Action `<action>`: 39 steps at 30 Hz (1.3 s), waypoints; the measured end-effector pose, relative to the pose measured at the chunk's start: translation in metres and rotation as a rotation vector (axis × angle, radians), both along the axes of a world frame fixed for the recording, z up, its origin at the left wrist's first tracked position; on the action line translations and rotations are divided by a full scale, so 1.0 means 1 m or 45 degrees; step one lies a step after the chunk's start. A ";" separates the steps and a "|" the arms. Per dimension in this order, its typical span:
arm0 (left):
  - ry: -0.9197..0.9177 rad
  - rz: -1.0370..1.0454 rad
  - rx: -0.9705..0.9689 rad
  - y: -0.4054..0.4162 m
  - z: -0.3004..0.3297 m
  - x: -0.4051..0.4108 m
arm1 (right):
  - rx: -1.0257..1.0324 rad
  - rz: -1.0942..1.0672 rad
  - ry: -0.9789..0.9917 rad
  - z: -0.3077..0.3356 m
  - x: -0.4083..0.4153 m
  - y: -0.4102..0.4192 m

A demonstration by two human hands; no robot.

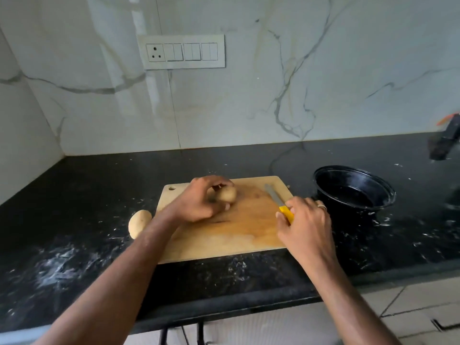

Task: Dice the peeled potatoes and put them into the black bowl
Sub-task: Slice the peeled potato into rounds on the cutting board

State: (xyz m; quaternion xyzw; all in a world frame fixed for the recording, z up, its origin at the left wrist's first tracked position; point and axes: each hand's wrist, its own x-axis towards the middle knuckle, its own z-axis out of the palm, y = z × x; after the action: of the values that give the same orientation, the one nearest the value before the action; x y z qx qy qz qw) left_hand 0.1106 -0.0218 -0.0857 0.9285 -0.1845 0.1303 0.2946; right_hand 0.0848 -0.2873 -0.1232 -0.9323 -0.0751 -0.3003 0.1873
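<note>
L hand (199, 199) curls round a peeled potato (227, 194) on the wooden board (224, 232), far-left part. R hand (307, 221) grips the yellow handle of a knife (278, 201), blade flat on board's right side. 2nd potato (139, 223) sits on the desk (74, 207) just left of board. Black bowl (354, 188) right of board, near R hand.
</note>
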 end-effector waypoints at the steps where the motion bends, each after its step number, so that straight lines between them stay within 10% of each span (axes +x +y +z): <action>1: -0.012 -0.020 -0.024 0.000 -0.001 0.000 | 0.006 -0.022 0.000 -0.001 0.001 0.000; 39: -0.020 0.045 -0.149 -0.008 -0.007 -0.010 | 0.228 0.453 -0.115 0.014 0.017 0.049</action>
State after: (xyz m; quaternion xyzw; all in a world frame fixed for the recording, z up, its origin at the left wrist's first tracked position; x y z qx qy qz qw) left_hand 0.1009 -0.0294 -0.0930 0.9117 -0.1624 0.1534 0.3447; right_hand 0.1016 -0.2385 -0.1096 -0.8695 -0.2199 -0.3095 0.3161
